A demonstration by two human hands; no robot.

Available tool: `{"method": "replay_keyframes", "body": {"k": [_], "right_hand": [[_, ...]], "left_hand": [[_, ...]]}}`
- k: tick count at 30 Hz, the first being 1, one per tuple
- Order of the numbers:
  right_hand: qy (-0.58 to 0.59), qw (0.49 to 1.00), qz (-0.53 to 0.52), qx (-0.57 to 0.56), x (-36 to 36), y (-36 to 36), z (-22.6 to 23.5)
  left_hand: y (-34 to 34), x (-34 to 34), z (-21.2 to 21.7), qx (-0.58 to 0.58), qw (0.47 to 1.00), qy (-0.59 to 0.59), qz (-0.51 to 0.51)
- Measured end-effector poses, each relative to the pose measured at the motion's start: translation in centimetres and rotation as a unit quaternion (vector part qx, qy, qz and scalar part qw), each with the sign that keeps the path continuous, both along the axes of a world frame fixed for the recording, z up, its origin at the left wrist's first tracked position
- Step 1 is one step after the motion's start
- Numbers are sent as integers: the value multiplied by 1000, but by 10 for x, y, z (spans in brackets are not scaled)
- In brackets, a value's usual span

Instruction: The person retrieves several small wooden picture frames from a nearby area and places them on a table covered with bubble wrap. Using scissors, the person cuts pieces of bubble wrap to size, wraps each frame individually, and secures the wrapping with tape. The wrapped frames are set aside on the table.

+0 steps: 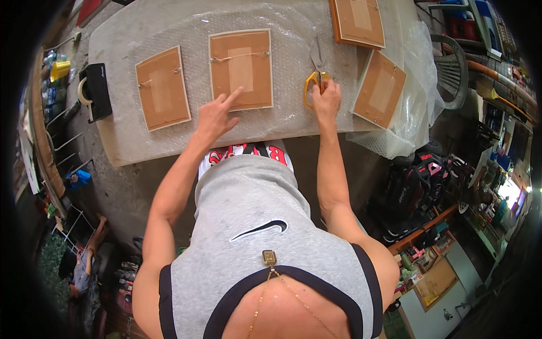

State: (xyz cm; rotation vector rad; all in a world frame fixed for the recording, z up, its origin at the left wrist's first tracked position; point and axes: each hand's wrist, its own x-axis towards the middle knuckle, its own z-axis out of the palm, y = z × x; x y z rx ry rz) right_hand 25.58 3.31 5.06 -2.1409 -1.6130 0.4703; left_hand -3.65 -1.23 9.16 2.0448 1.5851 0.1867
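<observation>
The person's right hand point(327, 103) is closing its fingers around the yellow handle of a pair of scissors point(318, 63), whose blades are pointing away from the body over the tabletop point(114, 53). Whether the scissors are resting on the surface or hanging just above it, I cannot tell. The left hand point(215, 120) is gripping nothing: its index finger is stretching out over the lower part of the middle picture frame point(241, 68), and its thumb is standing apart. That frame is lying back side up, with a hanging wire running across its upper part.

Another frame point(163, 87) is lying to its left, and a tilted frame point(379, 89) is lying to the right of the scissors, just below a brown frame point(359, 22) near the far edge. Clear bubble wrap point(389, 141) is spreading beneath the frames and drooping over the near right edge.

The step in hand seems to be sorting out the frames on the wrap while handling the scissors. The next move is probably calling for a secure hold on the handle, the blades staying clear of the left hand, the frame backs and the wire.
</observation>
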Motion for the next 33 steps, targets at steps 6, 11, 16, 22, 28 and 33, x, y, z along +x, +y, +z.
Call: {"method": "replay_keyframes", "body": {"k": [6, 11, 16, 22, 28, 33], "right_hand": [[-49, 994, 77, -55, 25, -9, -25], [62, 996, 47, -52, 49, 2, -28], [470, 852, -86, -213, 75, -49, -8], [598, 735, -152, -283, 88, -146, 11], [494, 827, -112, -244, 89, -171, 16], [596, 767, -82, -224, 79, -137, 13]], "left_hand": [[47, 52, -26, -24, 976, 56, -207], [59, 63, -33, -66, 977, 31, -202], [59, 71, -39, -53, 984, -8, -170], [61, 71, -41, -21, 987, -94, -127], [53, 1, -51, -13, 921, 71, 383], [42, -17, -73, -76, 930, 63, 354]]}}
